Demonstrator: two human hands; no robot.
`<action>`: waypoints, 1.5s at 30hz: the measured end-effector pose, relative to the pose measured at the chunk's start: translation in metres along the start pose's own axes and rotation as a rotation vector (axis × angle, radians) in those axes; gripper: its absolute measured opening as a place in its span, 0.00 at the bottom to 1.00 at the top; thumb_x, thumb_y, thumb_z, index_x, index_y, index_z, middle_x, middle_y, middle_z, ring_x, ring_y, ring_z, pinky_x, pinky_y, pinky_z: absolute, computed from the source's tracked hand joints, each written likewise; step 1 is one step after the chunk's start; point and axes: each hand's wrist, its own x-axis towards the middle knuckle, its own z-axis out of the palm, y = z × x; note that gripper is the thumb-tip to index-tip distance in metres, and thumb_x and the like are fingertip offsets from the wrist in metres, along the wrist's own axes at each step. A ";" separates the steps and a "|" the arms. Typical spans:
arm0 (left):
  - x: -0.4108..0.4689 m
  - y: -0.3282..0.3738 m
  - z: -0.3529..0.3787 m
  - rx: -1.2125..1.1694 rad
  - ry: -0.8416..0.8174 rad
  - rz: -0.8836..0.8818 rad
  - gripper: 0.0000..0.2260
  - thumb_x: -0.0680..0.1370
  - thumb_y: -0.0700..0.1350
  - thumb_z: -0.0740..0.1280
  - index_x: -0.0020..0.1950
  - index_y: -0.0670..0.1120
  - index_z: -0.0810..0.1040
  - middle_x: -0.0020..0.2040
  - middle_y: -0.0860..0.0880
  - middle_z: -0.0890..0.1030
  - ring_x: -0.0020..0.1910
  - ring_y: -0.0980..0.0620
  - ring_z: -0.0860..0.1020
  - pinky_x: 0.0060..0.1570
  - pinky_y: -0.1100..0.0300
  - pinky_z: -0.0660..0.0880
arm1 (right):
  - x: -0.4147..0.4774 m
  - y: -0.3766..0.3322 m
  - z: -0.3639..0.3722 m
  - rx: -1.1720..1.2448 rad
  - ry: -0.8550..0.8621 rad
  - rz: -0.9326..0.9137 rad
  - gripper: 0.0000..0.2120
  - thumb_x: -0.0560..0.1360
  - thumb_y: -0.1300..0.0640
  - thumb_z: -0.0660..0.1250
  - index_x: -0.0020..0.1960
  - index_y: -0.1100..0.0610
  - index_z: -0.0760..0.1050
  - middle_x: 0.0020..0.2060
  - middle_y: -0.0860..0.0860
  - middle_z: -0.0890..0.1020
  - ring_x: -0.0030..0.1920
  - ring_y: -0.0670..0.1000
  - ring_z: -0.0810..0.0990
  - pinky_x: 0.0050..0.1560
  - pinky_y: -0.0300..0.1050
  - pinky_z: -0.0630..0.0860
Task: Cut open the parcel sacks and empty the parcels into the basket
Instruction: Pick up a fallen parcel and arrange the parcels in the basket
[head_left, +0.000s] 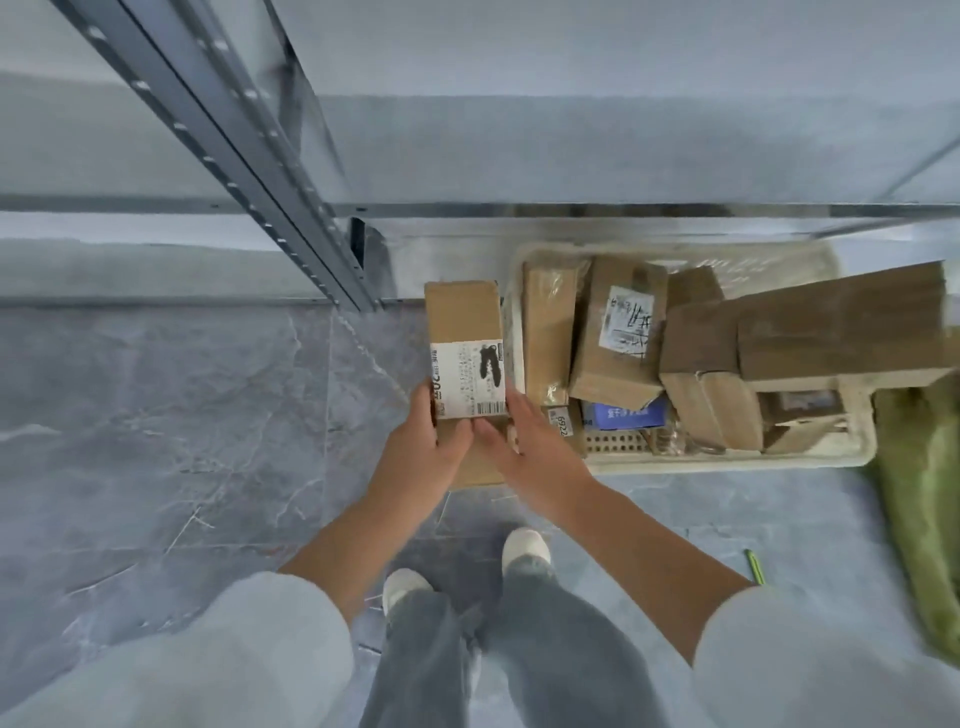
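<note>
The left hand (431, 447) and the right hand (524, 441) hold 1 brown box (462, 317) (it has a white label) just left of the basket (727, 461), full of boxes (618, 332). 1 green sack (924, 493) lies beside it.

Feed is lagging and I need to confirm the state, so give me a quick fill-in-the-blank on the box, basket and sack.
The left hand and right hand hold the labelled box to the ____ of the basket.
The parcels in the basket are mostly brown ____ boxes.
The sack on the floor beside the basket is ____ in colour.
Missing words: left; cardboard; green.
</note>
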 end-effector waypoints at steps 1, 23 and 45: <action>-0.001 0.009 0.011 -0.022 -0.006 0.000 0.19 0.80 0.51 0.62 0.69 0.57 0.62 0.58 0.61 0.76 0.50 0.62 0.77 0.41 0.72 0.68 | -0.005 0.006 -0.015 -0.036 0.002 0.003 0.30 0.79 0.41 0.56 0.78 0.44 0.51 0.70 0.45 0.68 0.64 0.47 0.73 0.63 0.50 0.73; 0.082 -0.034 0.204 -0.081 0.050 -0.236 0.20 0.80 0.46 0.65 0.71 0.50 0.65 0.62 0.56 0.78 0.60 0.59 0.78 0.56 0.68 0.73 | 0.075 0.221 -0.061 -0.166 -0.311 0.122 0.33 0.79 0.54 0.63 0.78 0.47 0.50 0.69 0.51 0.73 0.62 0.56 0.76 0.60 0.47 0.73; 0.098 -0.023 0.197 0.466 -0.099 -0.270 0.13 0.83 0.46 0.56 0.56 0.38 0.74 0.53 0.40 0.79 0.50 0.43 0.78 0.46 0.52 0.72 | 0.082 0.190 -0.064 -0.301 -0.278 0.372 0.12 0.79 0.64 0.55 0.58 0.59 0.71 0.53 0.56 0.78 0.47 0.55 0.77 0.42 0.45 0.71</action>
